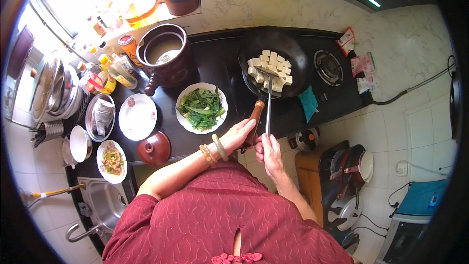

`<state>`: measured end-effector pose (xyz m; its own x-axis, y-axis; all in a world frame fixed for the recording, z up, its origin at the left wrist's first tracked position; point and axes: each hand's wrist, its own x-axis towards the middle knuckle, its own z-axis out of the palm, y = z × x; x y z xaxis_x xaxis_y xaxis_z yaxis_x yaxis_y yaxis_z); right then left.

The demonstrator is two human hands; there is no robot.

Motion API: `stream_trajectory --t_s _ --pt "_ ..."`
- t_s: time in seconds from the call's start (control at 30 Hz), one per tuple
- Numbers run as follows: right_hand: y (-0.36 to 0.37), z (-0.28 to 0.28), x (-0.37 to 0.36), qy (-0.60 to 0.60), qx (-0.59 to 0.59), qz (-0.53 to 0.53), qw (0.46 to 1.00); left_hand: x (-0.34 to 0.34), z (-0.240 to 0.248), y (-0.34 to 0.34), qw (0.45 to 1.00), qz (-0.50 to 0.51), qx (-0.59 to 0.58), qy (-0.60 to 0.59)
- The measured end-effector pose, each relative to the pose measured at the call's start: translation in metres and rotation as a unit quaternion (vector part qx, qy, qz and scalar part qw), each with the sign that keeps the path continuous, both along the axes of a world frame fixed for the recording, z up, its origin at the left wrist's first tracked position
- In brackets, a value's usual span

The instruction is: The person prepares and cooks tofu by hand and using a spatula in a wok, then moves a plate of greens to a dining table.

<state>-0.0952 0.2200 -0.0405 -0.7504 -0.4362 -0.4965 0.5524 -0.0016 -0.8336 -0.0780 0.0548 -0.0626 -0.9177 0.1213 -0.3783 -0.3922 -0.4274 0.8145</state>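
Cubes of white tofu (279,84) lie piled in a black wok (295,44) on the stove. My left hand (235,136), with a bangle and beads at the wrist, is closed round the wok's brown wooden handle (257,109); some of its fingers are hidden beneath. In my right hand (270,154) is the long metal shaft of a spatula (268,110), gripped low. The spatula's blade rests among the tofu cubes, partly covering them. A teal cloth (308,103) lies just right of the wok.
Left of the wok are a plate of greens (202,108), a dark clay pot (188,68), an empty white plate (138,123), a brown lid (154,148), a dish with fish (102,116) and several bottles (120,74). A bare burner (328,68) is at right. The sink (101,201) is lower left.
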Motion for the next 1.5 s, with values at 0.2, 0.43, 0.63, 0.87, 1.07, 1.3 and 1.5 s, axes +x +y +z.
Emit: stream_trajectory --t_s 0.2,0.43,0.63,0.87,1.07,1.3,1.5 --pt "0.017 -0.004 -0.007 0.011 0.046 0.035 0.998 0.002 0.011 -0.002 1.000 -0.011 -0.017 -0.014" --pt "0.077 -0.036 -0.097 0.137 0.212 0.027 0.967 0.010 0.029 -0.006 0.999 -0.018 0.008 -0.048" --pt "0.124 -0.092 -0.252 0.367 0.500 -0.039 0.784 0.020 0.032 -0.012 0.998 -0.016 0.001 -0.055" --pt "0.094 -0.086 -0.299 0.309 0.667 0.123 0.666 0.037 0.036 -0.019 0.997 0.002 -0.034 -0.075" --pt "0.089 -0.082 -0.316 0.193 0.683 0.122 0.694 0.045 0.025 -0.019 0.995 0.066 -0.048 -0.056" --pt "0.146 -0.158 -0.350 0.013 0.537 -0.079 0.840 0.045 0.031 -0.034 0.994 0.086 0.000 -0.067" --pt "0.115 -0.114 -0.291 0.045 0.429 -0.129 0.893 0.047 0.024 -0.037 0.996 0.070 -0.033 -0.034"
